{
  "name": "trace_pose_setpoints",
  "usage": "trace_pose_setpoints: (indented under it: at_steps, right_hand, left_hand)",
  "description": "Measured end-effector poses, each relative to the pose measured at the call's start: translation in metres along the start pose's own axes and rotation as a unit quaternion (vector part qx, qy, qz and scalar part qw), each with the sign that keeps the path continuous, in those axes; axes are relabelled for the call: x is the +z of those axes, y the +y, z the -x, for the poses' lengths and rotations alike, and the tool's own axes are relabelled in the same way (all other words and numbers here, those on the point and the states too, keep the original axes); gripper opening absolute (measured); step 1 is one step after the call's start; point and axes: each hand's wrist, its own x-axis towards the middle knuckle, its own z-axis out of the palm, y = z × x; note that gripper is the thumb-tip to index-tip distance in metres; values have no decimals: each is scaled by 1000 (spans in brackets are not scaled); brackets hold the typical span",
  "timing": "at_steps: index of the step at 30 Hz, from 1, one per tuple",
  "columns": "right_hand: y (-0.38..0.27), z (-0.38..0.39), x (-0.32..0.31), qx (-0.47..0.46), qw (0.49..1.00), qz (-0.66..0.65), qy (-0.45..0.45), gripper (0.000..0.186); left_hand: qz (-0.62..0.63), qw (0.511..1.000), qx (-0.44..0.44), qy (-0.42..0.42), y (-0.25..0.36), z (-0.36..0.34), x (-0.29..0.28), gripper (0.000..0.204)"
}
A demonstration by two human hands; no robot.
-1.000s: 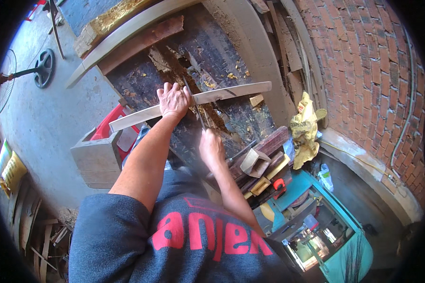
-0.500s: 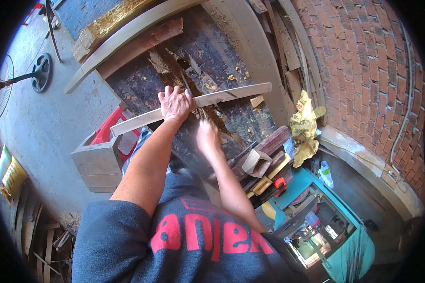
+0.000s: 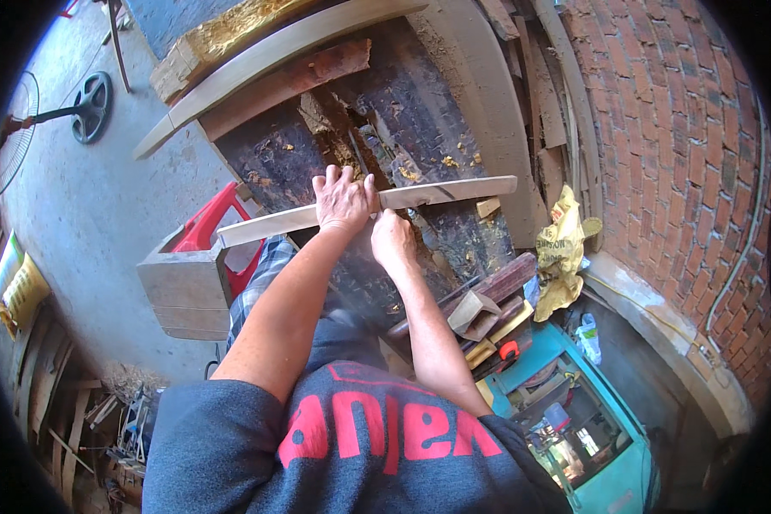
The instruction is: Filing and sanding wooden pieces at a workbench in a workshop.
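Observation:
A long, slightly curved wooden strip (image 3: 283,221) lies slantwise across a dark, worn workbench (image 3: 274,163). My left hand (image 3: 344,201) presses down on the middle of it, fingers over its far edge and thumb beside them. Just right of that, my right hand (image 3: 394,240) is closed at the near edge of the strip, gripping what looks like a thin hand saw. The hand and the strip hide most of the tool. A gap with wood debris runs down the bench behind both hands, and a small wood block (image 3: 487,207) sits near the strip's right end.
Curved planks (image 3: 257,73) lie along the bench's far left. A wooden box (image 3: 184,291) and a red plastic stool (image 3: 210,218) stand at left. At right are wood offcuts (image 3: 475,313), a red tape measure (image 3: 509,350), a yellow sack (image 3: 563,257), a teal machine (image 3: 608,377) and a brick wall (image 3: 660,128).
My right hand has moved forward, up against the strip; the thin blade seen beyond the strip earlier is now mostly hidden. My left hand keeps its place on the wood. The whole view has shifted slightly.

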Motion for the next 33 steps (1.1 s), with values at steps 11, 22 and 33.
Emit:
trace_pose_setpoints:
  at_steps: [11, 22, 33]
  right_hand:
    - [-3, -1, -5, -24, 999, 39, 22, 35]
    - [-2, 3, -11, -54, 998, 36, 20, 30]
    - [10, 13, -14, -77, 995, 48, 30, 31]
  left_hand:
    - [2, 996, -92, -19, 13, -7, 2, 45]
    - [6, 995, -100, 10, 15, -9, 5, 41]
    - [24, 993, -113, 24, 16, -11, 1, 42]
